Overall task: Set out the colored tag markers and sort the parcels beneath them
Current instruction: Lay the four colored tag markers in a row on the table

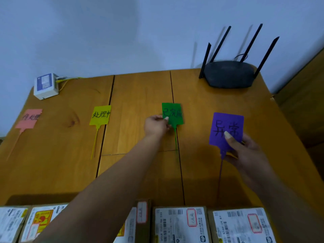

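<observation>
Hands first: the left hand (155, 126) pinched the green tag (173, 114) by its lower left edge, near the middle of the worktop (140, 88) and toward the far edge. The right hand (245, 149) gripped the purple tag (227, 127) low down, thumb across its face, closer to the right edge. I could not tell whether that tag touched the wood.

Two markers were already laid out. The pink tag (29, 119) lay by the left edge and the yellow tag (100, 115) lay between it and the green one, their thin tails pointing to the near edge. The setting-out looked about half done: green seemed about to be released, and purple was not yet placed.

Sorting had not begun. The parcels (180, 223) sat in a row along the near edge, well apart from both hands and under the forearms.

A router (229, 74) stood at the far right corner and a white box (46, 85) at the far left.
</observation>
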Available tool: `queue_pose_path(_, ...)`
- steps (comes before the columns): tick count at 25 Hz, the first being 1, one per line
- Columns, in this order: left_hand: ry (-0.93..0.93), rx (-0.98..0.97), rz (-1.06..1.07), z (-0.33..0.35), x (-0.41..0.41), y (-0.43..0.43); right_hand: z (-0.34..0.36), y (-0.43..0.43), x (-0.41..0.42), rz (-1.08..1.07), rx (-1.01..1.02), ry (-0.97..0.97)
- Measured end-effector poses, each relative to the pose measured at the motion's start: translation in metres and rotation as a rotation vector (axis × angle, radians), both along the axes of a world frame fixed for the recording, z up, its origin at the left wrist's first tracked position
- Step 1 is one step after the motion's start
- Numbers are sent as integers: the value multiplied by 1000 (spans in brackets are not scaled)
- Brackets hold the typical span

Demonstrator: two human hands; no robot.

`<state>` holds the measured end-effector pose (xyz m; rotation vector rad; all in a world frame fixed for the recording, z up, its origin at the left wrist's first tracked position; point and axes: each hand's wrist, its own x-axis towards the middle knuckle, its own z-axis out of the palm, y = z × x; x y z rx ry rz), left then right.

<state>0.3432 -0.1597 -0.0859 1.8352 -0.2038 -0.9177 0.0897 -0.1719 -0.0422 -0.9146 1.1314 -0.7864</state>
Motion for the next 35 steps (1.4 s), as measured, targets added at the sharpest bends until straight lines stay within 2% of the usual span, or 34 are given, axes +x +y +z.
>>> queue_pose_path(4, -154, 128, -71, -11, -4, -19, -12, -8, -4, 19, 6, 22)
queue_pose_path(7, -486, 240, -240, -10, -15, -12, -13, -17, -3, 27, 16, 12)
queue_pose_path(10, -778, 232, -555, -16, -32, -4, -15, -24, -7, 43, 39, -2)
queue_pose_path(12, -1010, 321, -816, -27, -34, -4, -17, -28, -10, 46, 56, -3)
queue_pose_path(15, -1061, 428, -930, -42, -26, -7, -18, -34, -15, 58, 81, -24)
queue_pose_path(18, -1126, 405, -926, -50, -25, -7, -20, -38, -20, 71, 54, -24)
queue_pose_path(21, -1070, 389, -882, -57, -24, -10, -23, -43, -26, 92, 11, 6)
queue_pose_path(24, -1070, 327, -822, -49, -31, -6, -27, -50, -35, 99, -19, 45)
queue_pose_path(26, -1122, 186, -751, -36, -51, -1, -28, -54, -41, 85, -24, 61)
queue_pose_path(27, -1028, 70, -681, -26, -69, -1, -28, -56, -43, 76, -23, 62)
queue_pose_path(28, -810, -37, -605, -13, -90, -3, -28, -58, -44, 69, -21, 61)
queue_pose_path(30, -242, -175, -484, 10, -133, -14, -27, -63, -47, 63, -17, 59)
queue_pose_path(31, -59, -220, -439, 15, -149, -22, -28, -67, -47, 58, -18, 63)
queue_pose_path(35, 137, -270, -350, 5, -173, -60, -29, -88, -53, -73, 9, 67)
